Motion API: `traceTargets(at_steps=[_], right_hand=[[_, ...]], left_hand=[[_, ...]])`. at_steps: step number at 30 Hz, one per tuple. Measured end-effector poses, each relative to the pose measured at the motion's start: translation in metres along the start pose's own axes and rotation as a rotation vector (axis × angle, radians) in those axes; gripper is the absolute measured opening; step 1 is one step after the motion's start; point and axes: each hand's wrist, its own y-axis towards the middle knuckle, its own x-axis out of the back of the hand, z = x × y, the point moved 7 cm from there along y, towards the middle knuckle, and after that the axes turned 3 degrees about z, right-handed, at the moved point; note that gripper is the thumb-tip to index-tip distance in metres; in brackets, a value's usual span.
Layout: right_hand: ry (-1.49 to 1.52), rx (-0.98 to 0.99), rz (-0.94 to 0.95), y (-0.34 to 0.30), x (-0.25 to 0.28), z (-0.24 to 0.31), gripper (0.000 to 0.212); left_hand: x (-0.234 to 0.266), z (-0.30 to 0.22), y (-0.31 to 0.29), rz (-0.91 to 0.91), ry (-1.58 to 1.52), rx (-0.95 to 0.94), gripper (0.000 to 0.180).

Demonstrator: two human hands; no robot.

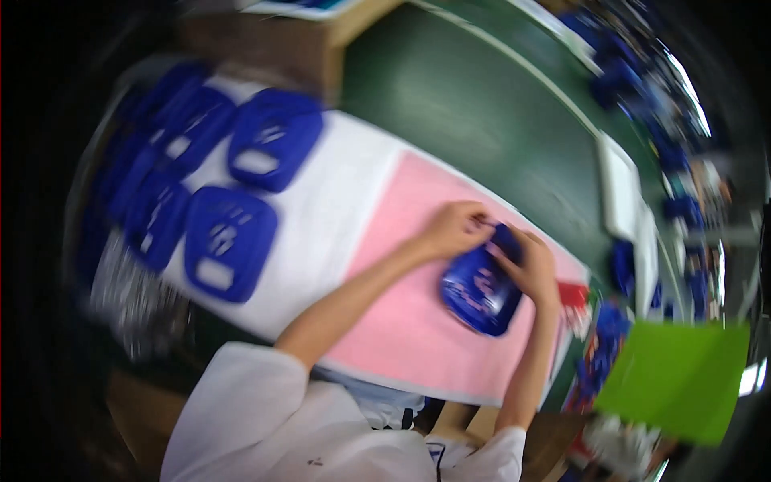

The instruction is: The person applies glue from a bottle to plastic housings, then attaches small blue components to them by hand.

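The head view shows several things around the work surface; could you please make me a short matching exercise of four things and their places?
1. Glossy blue piece
2. Blue pieces with white patches
3. Bright green square
4. Crumpled clear plastic

A. At the picture's lower right
B. On the white surface
C. At the picture's left, beside the white surface
D. On the pink sheet, at the left hand and right hand

Pairs: 1-D, 2-B, 3-A, 4-C

Single head-worn fisheye view, facing down, close above a pink mat (393, 305), scene tilted, rim apparently motion-blurred
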Motion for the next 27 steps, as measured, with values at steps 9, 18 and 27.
traceTargets(at_steps=[9, 18, 27], right_hand=[[-0.296, -0.639, -0.45, 0.016, 0.028, -0.169, 0.064], [0.585, 0.112, -0.083, 0.086, -0.016, 0.201, 0.038], [0.136, 0.471, 0.297, 0.144, -0.117, 0.329, 0.039]], left_hand=[[0.081, -0.019, -0.018, -0.653, -0.075, -0.01, 0.014], [0.069, 0.003, -0.019, -0.614, 0.139, -0.013, 0.026], [0.068, -0.001, -0.013, -0.441, -0.06, 0.201, 0.017]])
